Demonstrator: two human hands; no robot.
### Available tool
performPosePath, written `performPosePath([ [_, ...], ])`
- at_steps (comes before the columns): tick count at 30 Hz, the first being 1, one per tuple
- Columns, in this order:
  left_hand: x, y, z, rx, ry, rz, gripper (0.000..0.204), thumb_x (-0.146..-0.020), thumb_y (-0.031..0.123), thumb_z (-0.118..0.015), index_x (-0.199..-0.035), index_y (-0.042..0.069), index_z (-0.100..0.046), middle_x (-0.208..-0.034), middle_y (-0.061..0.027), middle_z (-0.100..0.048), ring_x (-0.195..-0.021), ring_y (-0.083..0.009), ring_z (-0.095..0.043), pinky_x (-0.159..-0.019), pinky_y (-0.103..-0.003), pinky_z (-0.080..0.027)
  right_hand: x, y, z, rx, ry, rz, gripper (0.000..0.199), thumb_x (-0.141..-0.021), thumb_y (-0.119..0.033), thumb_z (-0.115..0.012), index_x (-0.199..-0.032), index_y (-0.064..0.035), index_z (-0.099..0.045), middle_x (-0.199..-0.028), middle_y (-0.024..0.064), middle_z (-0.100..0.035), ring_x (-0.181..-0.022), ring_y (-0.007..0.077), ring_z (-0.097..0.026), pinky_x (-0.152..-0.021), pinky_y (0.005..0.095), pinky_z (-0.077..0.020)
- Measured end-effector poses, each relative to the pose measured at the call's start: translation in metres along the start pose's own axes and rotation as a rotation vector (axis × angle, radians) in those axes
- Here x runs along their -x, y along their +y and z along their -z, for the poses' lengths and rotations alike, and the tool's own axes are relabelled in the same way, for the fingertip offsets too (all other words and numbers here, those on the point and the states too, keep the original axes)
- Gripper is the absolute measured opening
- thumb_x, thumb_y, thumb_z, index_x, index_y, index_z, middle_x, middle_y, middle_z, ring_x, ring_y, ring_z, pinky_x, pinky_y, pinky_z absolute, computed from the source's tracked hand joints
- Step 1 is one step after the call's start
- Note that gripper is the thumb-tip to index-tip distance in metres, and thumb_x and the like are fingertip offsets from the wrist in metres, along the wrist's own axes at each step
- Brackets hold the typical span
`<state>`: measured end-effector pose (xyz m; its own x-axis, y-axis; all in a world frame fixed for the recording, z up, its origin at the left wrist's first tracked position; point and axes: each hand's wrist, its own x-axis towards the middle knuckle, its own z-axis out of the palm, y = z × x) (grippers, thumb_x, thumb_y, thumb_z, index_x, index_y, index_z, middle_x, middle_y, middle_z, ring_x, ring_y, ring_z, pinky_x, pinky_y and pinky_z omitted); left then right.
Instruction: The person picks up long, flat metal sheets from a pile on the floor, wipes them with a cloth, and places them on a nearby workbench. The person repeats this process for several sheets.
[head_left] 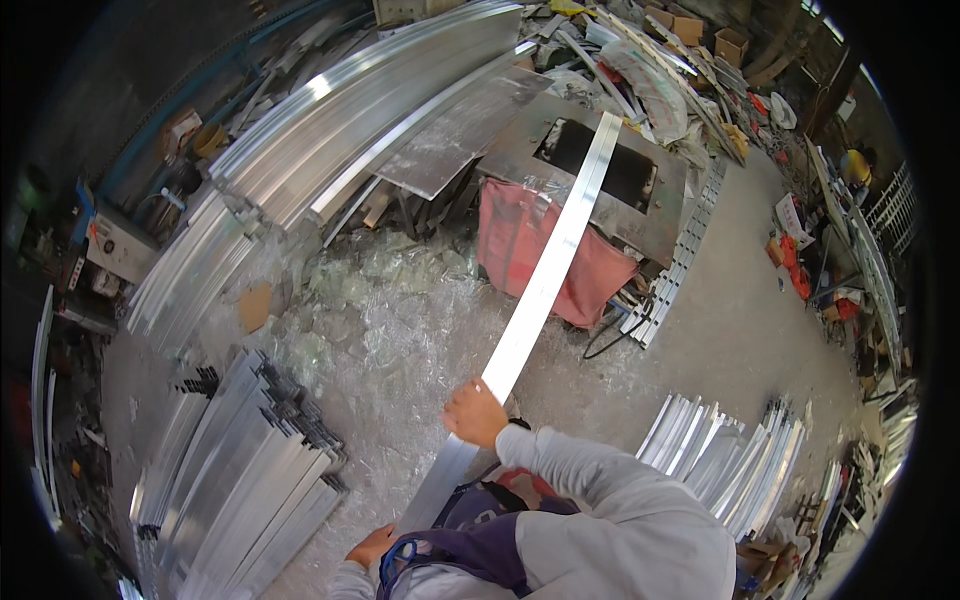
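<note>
Aluminium strip, long, flat, smooth

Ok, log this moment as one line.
right hand: gripping long aluminium bar | left hand: holding its near end | far end: over metal table

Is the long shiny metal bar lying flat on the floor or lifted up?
Lifted up: the right hand and left hand grip the metal bar above the floor.

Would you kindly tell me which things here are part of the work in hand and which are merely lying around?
In hand: long aluminium strip, right hand, left hand.

Lying about: stacked profiles, red cloth, metal sheet, cardboard boxes.
</note>
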<state>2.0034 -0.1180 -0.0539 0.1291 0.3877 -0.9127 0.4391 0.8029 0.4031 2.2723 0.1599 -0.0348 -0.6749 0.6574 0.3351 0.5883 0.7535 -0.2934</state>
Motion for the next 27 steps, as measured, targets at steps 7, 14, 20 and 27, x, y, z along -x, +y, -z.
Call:
performPosePath([
  [7, 0.021, -0.169, 0.0, -0.027, 0.063, 0.095, 0.061, -0.091, 0.043, -0.059, -0.131, -0.002, -0.051, -0.123, -0.0157, -0.062, -0.116, -0.0242, -0.056, -0.099, -0.033, -0.041, 0.032, -0.1, -0.01, -0.087, -0.105, 0.021, 0.023, -0.086, -0.029, -0.058, -0.073, -0.012, -0.067, -0.073, 0.0047, -0.059, -0.082, 0.0227, -0.057, -0.089, 0.0428, -0.0388],
  [14, -0.006, -0.109, 0.002, -0.112, 0.048, 0.05, 0.06, -0.092, 0.046, -0.056, -0.128, -0.002, -0.053, -0.124, -0.0177, -0.061, -0.118, -0.0241, -0.055, -0.1, -0.033, -0.04, 0.011, -0.048, 0.004, -0.085, -0.1, 0.073, 0.016, -0.077, -0.026, -0.058, -0.069, -0.0141, -0.065, -0.072, 0.0045, -0.06, -0.079, 0.024, -0.059, -0.081, 0.0431, -0.043],
  [20, -0.1, 0.215, 0.009, -0.024, 0.077, -0.264, 0.068, -0.079, 0.045, -0.074, -0.124, -0.002, -0.056, -0.115, -0.0158, -0.065, -0.102, -0.0222, -0.062, -0.089, -0.034, -0.048, -0.068, 0.228, 0.028, 0.198, 0.174, 0.088, 0.014, -0.076, -0.021, -0.058, -0.072, -0.0084, -0.063, -0.077, 0.0092, -0.06, -0.082, 0.0286, -0.059, -0.081, 0.0436, -0.0453],
  [27, -0.24, 0.512, 0.021, -0.109, 0.173, -0.623, 0.069, -0.082, 0.046, -0.072, -0.128, -0.002, -0.055, -0.121, -0.0205, -0.063, -0.112, -0.0296, -0.06, -0.095, -0.036, -0.045, -0.124, 0.359, 0.113, 0.222, 0.343, -0.334, 0.032, -0.085, -0.012, -0.06, -0.115, -0.0015, -0.059, -0.128, 0.0186, -0.052, -0.121, 0.0369, -0.047, -0.106, 0.0483, -0.035],
])
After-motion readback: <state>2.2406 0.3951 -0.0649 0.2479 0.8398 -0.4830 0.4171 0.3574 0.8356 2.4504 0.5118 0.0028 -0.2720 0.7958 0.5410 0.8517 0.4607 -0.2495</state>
